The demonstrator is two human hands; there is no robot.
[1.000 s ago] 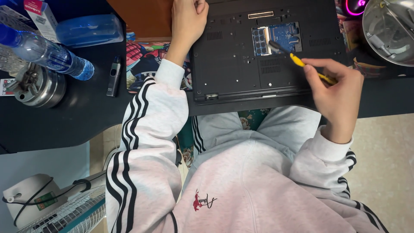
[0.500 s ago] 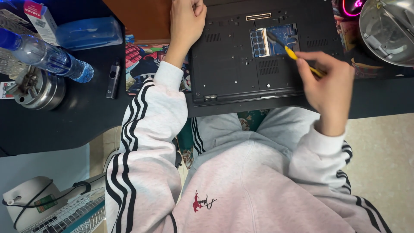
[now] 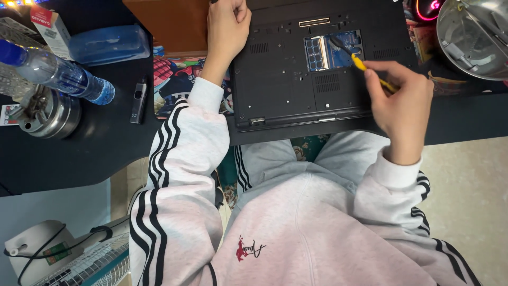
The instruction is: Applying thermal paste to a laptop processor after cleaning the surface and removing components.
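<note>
On the dark surface (image 3: 79, 153), your left hand (image 3: 226, 29) presses the upturned laptop (image 3: 286, 79) steady while your right hand (image 3: 402, 100) pinches the yellow tool (image 3: 365, 68), poking its open slot (image 3: 333, 50).

The left hand (image 3: 226, 32) and laptop (image 3: 286, 79) are cut off by the top edge.

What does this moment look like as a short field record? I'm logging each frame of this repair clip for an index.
Setting: black desk, seen from above by a seated person
Main object: black laptop lying bottom up, small hatch open on blue memory boards
Right hand: holds a yellow-handled tool, dark tip in the open bay
Left hand: rests on the laptop's left edge
Left of laptop: small dark stick, water bottle, metal tin
Right: steel bowl
</note>
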